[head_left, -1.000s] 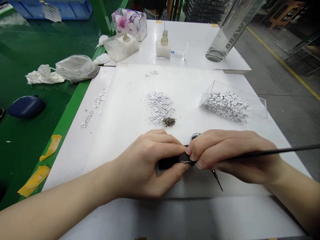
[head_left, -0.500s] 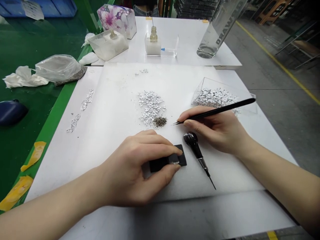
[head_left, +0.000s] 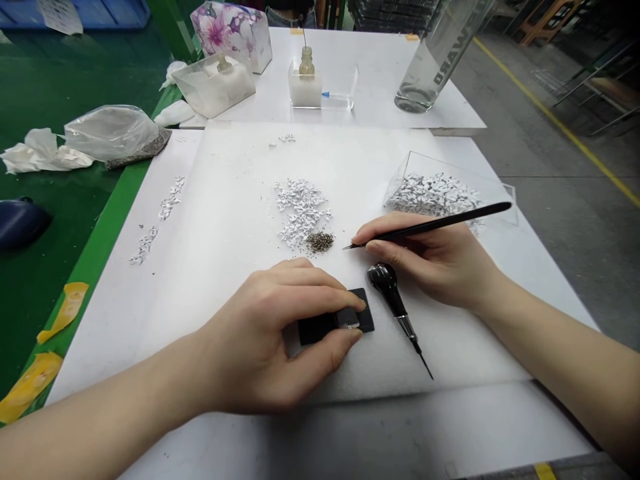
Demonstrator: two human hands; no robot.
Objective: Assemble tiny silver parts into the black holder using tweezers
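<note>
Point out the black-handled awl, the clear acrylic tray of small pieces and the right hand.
Black-handled awl (head_left: 384,279), head view, on its rounded black grip.
Clear acrylic tray (head_left: 453,167), head view, on its back wall.
Right hand (head_left: 430,263), head view, on the back of the hand.

black block (head_left: 315,329) — pink floral box (head_left: 220,33) — yellow floor line (head_left: 560,110)

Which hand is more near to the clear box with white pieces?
The right hand is nearer: it holds a black pointed tool just in front of the clear box. The left hand is farther, to the left, on a black block.
</note>
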